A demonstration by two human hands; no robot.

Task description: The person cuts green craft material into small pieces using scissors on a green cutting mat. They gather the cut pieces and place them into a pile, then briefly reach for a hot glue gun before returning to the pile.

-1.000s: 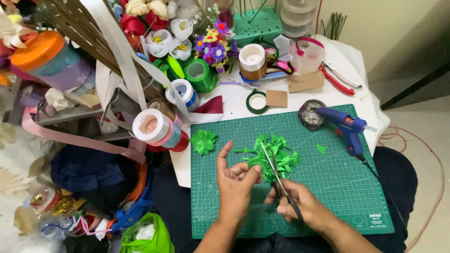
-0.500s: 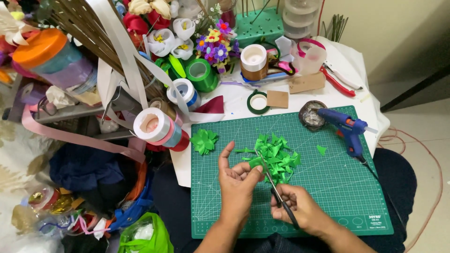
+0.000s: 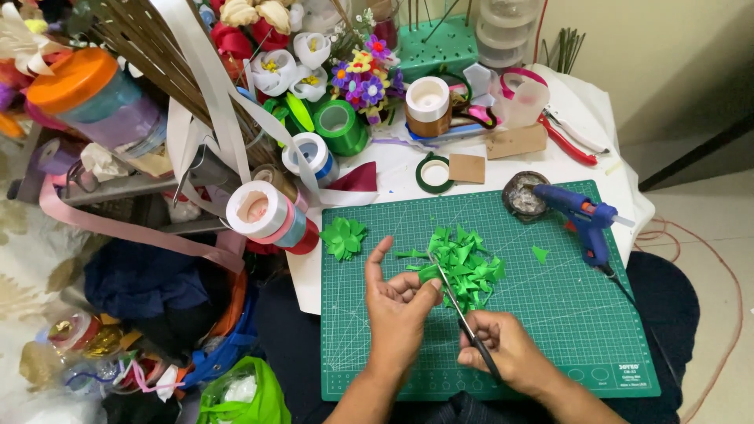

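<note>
Left hand (image 3: pixel 397 306) pinching a folded green ribbon piece (image 3: pixel 428 272) between thumb and fingers, held just above the green cutting mat (image 3: pixel 550 330), apparently so that the strip stands out stiff and free for the blades. Right hand (image 3: pixel 503 353) clenched through the loops of slim scissors (image 3: pixel 459 306), blades angled up and to the left, tips reaching the ribbon piece right beside the left thumb; whether open or closing on the ribbon, impossible to tell, thin as the blades are against the green. Just beyond, a loose pile of cut green ribbon bits (image 3: pixel 467 263) lying on the mat, probably dropped within easy reach of both hands. To the left, a finished-looking green ribbon rosette (image 3: pixel 344 237) set apart near the mat's edge, and one stray green scrap (image 3: pixel 539 253) toward the right. Blue glue gun (image 3: pixel 585 220) parked at the mat's far right corner, nozzle near a small dark dish (image 3: pixel 525 195), seemingly to keep drips off the table (image 3: pixel 393 177). Ribbon rolls (image 3: pixel 263 212) and artificial flowers (image 3: pixel 357 78) crowded at the back and left. Scissor handles mostly buried in the right grip; exact shape of the held piece lost against the pile; mat's near edge partly covered by the forearms; glue gun cord running out of sight.
</note>
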